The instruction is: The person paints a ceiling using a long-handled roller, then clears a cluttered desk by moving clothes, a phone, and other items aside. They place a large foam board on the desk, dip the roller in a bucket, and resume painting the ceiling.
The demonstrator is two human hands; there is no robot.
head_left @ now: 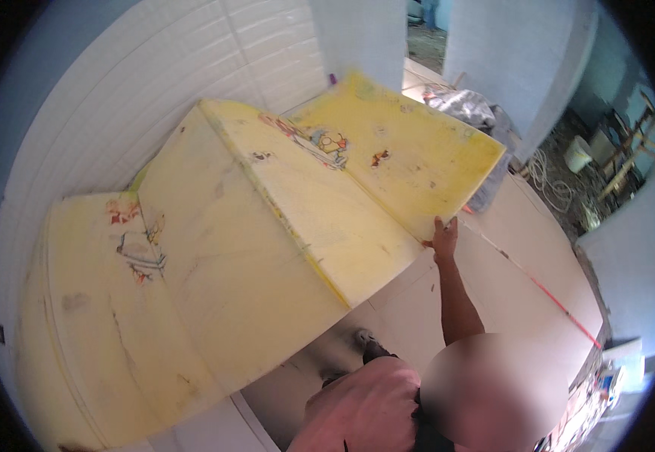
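A large yellow folding foam mattress (222, 264) with printed cartoon figures and dark smudges lies bent in a zigzag, its folds rising in ridges. My right hand (443, 241) holds its near right edge beside a fold, the thumb apart from the fingers. The forearm reaches up from the lower right, where a blurred patch hides part of it. At the lower left rim, by the mattress's end, shows a dark brown sliver that may be my left hand; its fingers cannot be made out. Pink cloth and a foot (365, 337) appear below the mattress.
A white ribbed wall (154, 75) stands behind the mattress. Grey sheeting (467, 109) is bundled past its far right corner. A red-and-white strip (553, 297) crosses the pale floor. Further right are coiled cable (549, 181), a white bucket (577, 153) and a doorway.
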